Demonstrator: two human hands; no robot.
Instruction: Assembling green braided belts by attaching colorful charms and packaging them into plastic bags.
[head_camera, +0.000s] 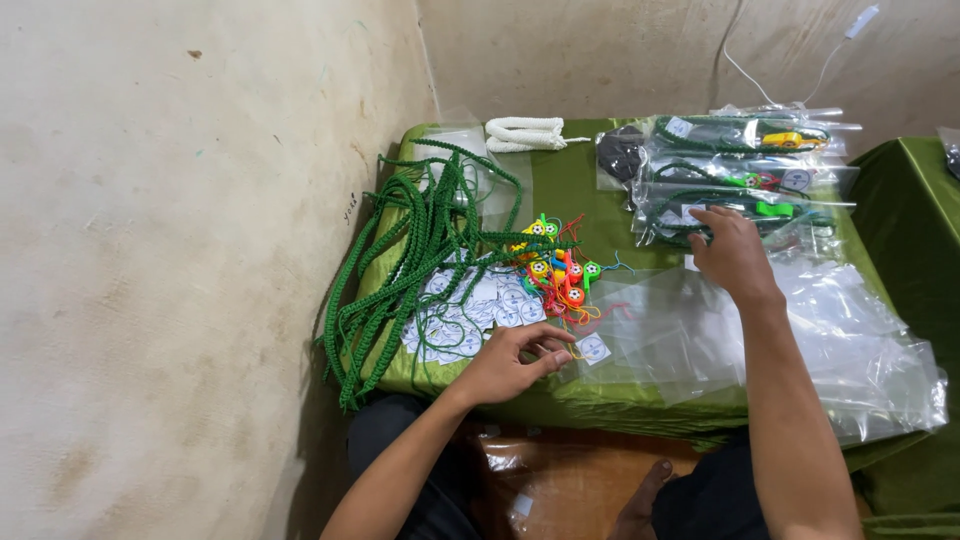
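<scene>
My left hand (518, 358) rests at the near edge of a green-covered table (570, 190), fingers curled over small round paper stickers (470, 315), pinching one. My right hand (733, 252) reaches forward, fingers spread, touching the nearest of several clear packed bags (745, 175) that hold green cords and coloured whistles. Between my hands lies a pile of bright plastic whistles (556, 272) with thin strings. A heap of green braided cords (425, 245) hangs over the table's left side.
Empty clear plastic bags (800, 340) cover the table's right half. A white coiled rope (525, 133) lies at the back. Walls close in at left and behind. A second green-covered surface (915, 200) is at right. My knees and a foot are below.
</scene>
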